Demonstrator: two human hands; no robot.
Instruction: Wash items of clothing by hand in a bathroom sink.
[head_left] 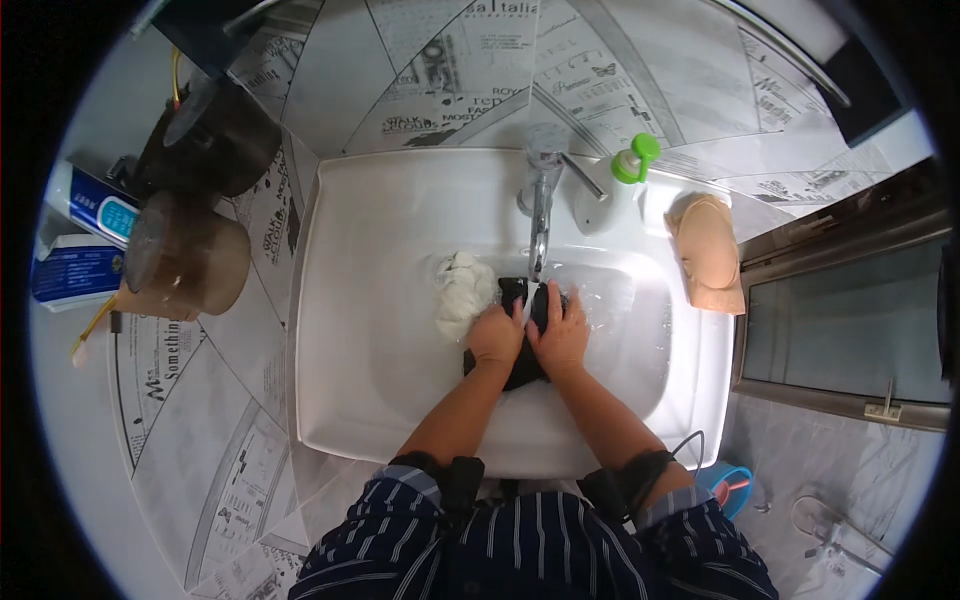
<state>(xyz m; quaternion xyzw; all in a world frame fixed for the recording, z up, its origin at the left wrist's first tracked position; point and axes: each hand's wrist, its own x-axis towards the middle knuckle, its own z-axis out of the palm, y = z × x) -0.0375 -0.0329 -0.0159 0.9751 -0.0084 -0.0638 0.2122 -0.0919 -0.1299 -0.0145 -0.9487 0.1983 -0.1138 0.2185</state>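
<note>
A wet black cloth [522,372] lies bunched in the white sink [345,350], below the running faucet [540,205]. My left hand [497,336] is closed on the cloth's left side. My right hand [561,338] grips its right side, thumb toward the middle and fingers a little apart. Water falls onto the cloth between both hands. A crumpled white cloth [463,295] rests in the basin just left of my left hand. The fingertips are partly lost in the cloth and water.
Behind the basin stands a white pump bottle with a green top [632,165]. A beige padded item [708,250] lies on the sink's right rim. Wall-mounted dark cups [190,255] and blue-white boxes [80,270] are at left; a blue bucket [738,490] is below right.
</note>
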